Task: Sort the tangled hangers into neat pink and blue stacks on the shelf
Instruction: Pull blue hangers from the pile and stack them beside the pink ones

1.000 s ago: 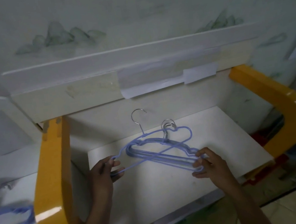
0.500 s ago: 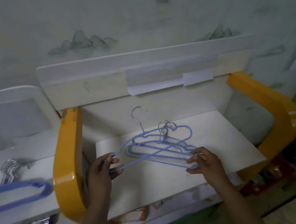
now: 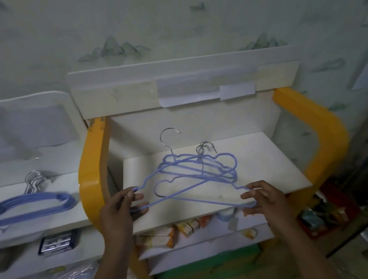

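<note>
Several tangled blue wire hangers (image 3: 198, 173) with silver hooks lie over the white shelf (image 3: 266, 162) between two yellow side panels. My left hand (image 3: 119, 210) pinches the left end of one blue hanger. My right hand (image 3: 263, 195) grips the right end of a blue hanger near the shelf's front edge. A neat stack of blue hangers (image 3: 27, 208) rests on the white shelf to the left, hooks pointing to the back. No pink hangers show.
Yellow side panels (image 3: 92, 175) flank the middle shelf. A white backboard with paper strips (image 3: 194, 89) stands behind. Lower shelves hold small orange boxes (image 3: 185, 229) and a dark box (image 3: 58, 242). Red clutter (image 3: 327, 210) sits at the lower right.
The view has swung left and pulled back, revealing the blue stack on the left shelf. My hands have drawn the gripped hanger ends toward me and further apart.
</note>
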